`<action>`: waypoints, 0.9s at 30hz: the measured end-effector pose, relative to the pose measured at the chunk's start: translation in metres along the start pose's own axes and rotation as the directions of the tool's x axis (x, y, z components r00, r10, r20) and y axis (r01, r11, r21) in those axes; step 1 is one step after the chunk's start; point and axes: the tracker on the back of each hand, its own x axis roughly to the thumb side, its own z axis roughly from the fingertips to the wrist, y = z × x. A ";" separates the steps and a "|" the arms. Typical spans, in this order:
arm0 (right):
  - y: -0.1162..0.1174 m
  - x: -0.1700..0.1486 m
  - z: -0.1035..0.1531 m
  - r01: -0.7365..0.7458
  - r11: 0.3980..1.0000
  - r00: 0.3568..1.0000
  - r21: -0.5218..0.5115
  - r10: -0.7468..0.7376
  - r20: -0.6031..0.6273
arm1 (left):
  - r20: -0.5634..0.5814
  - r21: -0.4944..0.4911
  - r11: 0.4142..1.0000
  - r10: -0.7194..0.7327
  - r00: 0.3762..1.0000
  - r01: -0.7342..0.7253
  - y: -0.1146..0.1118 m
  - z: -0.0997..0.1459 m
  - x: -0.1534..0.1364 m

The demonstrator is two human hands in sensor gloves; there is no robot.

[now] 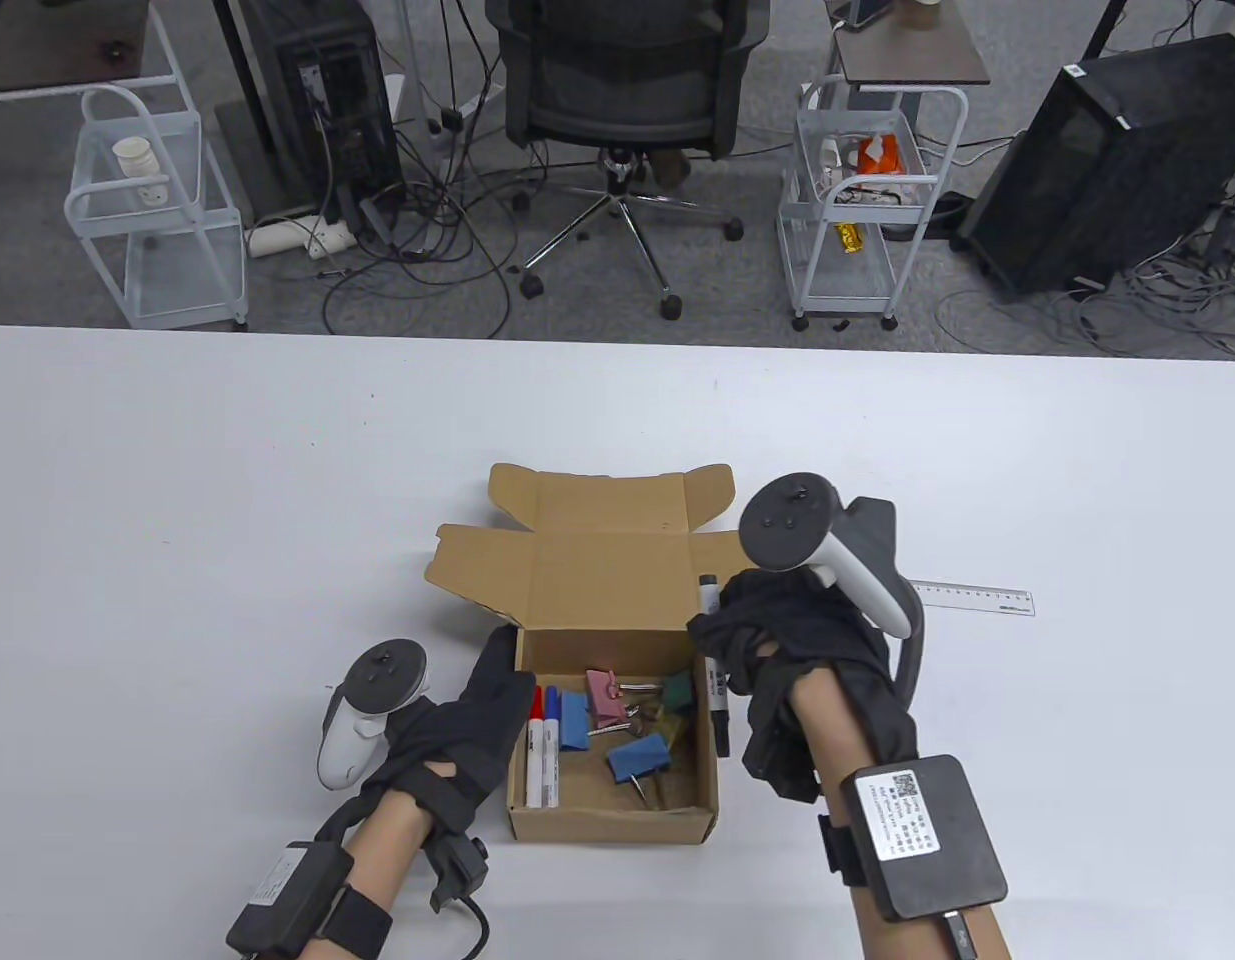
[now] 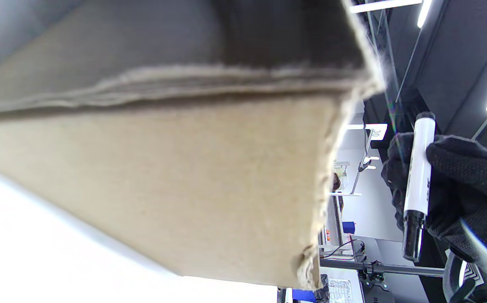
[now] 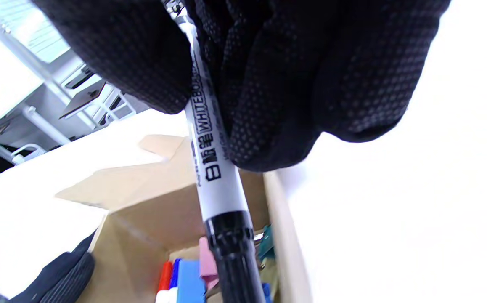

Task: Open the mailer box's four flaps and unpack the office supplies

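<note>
Right hand (image 1: 777, 650) grips a black-capped whiteboard marker (image 1: 715, 680) over the right wall of the mailer box (image 1: 607, 815), fingers wrapped around its barrel. Left hand (image 1: 472, 725) rests flat against the box's left outer wall, fingers extended. Box sits near the table's (image 1: 227, 500) near-centre edge, flaps folded open toward the far side. Inside lie a red marker (image 1: 533, 745), a blue marker (image 1: 551, 750), and pink (image 1: 605, 697), blue (image 1: 637, 757) and green binder clips (image 1: 677, 692). A ruler (image 1: 977, 598) lies to the right.
</note>
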 end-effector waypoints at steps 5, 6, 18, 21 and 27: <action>-0.022 -0.036 -0.007 0.023 0.999 0.997 -0.033 -0.026 -0.072 | 0.001 -0.005 1.000 0.009 1.000 -0.009 -0.001 0.000 0.000; -0.025 -0.045 -0.009 0.022 0.999 0.995 -0.040 -0.026 -0.094 | 0.001 -0.005 1.000 0.009 1.000 -0.009 -0.001 0.000 0.000; 0.012 -0.112 -0.071 -0.099 0.994 0.960 0.053 0.110 -0.259 | -0.004 -0.001 1.000 0.007 1.000 -0.007 -0.001 0.000 0.000; 0.024 -0.117 -0.087 -0.128 0.988 0.951 0.082 0.146 -0.271 | -0.006 0.000 1.000 0.007 1.000 -0.007 -0.001 0.000 0.000; 0.041 -0.129 -0.114 -0.168 0.977 0.932 0.129 0.200 -0.301 | -0.008 0.001 1.000 0.010 1.000 -0.010 -0.001 0.000 0.000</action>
